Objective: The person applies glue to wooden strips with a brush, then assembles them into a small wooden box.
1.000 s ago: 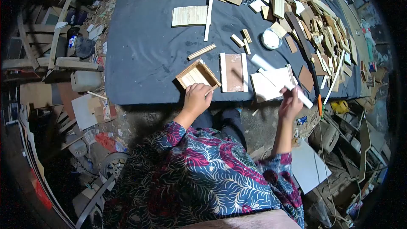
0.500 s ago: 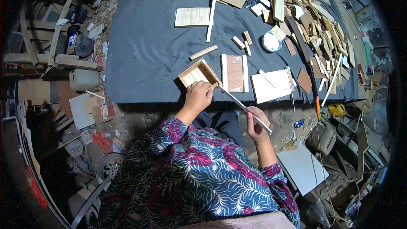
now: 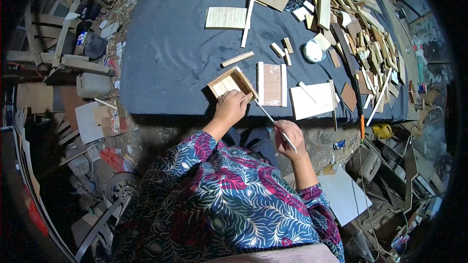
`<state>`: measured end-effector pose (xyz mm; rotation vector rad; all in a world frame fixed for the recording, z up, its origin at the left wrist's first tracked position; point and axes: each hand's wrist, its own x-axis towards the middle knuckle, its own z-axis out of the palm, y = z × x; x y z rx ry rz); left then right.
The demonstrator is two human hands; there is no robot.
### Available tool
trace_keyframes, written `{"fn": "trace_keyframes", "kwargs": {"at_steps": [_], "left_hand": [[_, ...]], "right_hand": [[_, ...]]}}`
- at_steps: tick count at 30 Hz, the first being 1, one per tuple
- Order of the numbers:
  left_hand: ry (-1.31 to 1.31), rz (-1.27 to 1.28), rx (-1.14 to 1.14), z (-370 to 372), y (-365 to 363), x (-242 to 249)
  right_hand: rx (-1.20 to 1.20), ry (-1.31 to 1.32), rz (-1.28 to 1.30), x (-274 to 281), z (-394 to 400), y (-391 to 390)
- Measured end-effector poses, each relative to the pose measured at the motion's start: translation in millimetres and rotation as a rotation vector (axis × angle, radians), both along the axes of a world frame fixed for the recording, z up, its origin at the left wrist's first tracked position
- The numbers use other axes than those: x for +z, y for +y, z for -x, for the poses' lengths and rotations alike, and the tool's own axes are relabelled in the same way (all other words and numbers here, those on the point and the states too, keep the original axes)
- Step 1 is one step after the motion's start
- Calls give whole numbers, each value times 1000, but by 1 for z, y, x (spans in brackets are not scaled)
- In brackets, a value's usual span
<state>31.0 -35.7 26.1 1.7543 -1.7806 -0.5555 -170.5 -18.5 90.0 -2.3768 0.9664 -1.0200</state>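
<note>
A small open-topped wooden box (image 3: pixel 225 84) sits near the front edge of the cloth-covered table. My left hand (image 3: pixel 230 109) is closed over its near side, fingers hooked on the rim. In front of the table edge, my right hand (image 3: pixel 290 139) pinches a thin pale strip (image 3: pixel 266 113). The strip slants up and to the left, and its far tip is right at the box's near right corner. Just right of the box lies a brown panel with two pale battens (image 3: pixel 271 85). A short wooden batten (image 3: pixel 238 59) lies beyond the box.
A white board (image 3: pixel 312 102) with thin strips lies to the right. Several small wood blocks (image 3: pixel 278 50) and a tub of white paste (image 3: pixel 313 51) are farther back. Wood offcuts (image 3: pixel 375 44) heap along the right side, near an orange-handled tool (image 3: pixel 362 125).
My right hand has moved left, and the strip now points more steeply toward the box. My left hand keeps its hold on the box. The whole view has shifted slightly.
</note>
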Motion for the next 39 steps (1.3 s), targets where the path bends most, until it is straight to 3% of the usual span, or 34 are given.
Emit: {"fn": "trace_keyframes", "kwargs": {"at_steps": [15,22,27,30,33,39], "left_hand": [[37,-19,54,1,-1,-3],[43,-44,3,-3,-1,-7],[35,14,40,0,-1,-10],[29,11,35,-1,0,-8],[30,7,38,0,-2,-8],[54,21,42,0,0,-9]], "right_hand": [[53,141,-144,50,-28,-49],[135,295,-110,24,-36,-44],[119,202,-30,50,-32,-46],[231,254,-37,45,-34,-39],[208,305,-5,24,-32,-42],[155,247,-13,40,-28,-44]]}}
